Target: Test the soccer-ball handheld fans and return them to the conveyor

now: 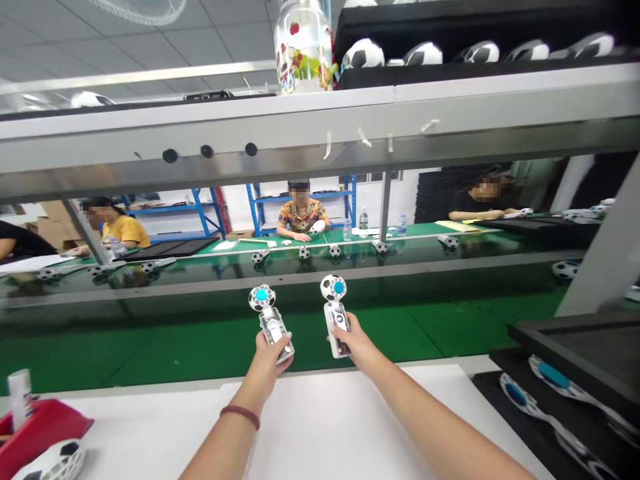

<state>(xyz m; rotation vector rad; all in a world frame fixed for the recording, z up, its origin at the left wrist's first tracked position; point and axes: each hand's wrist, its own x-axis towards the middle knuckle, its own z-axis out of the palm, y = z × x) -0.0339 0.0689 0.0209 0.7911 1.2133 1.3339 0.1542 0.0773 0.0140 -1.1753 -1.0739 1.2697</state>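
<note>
My left hand [270, 355] is closed around the handle of a handheld fan [263, 298] with a round soccer-ball head and a blue centre. A similar handheld fan [333, 289] is gripped in my right hand [354, 339], thumb across its handle. Both fans are raised over the near edge of the green belt, heads pointing away from me and apart from each other. Their handles show clear or exposed parts on the side facing me. My fingers behind the handles are mostly hidden.
White paper [320, 427] covers my bench. At right, black foam trays [555, 333] hold more fans; a red bin [45, 430] stands at left. Several fans lie along the green belt [400, 327]. A shelf [200, 127] crosses above, and co-workers [300, 217] sit opposite.
</note>
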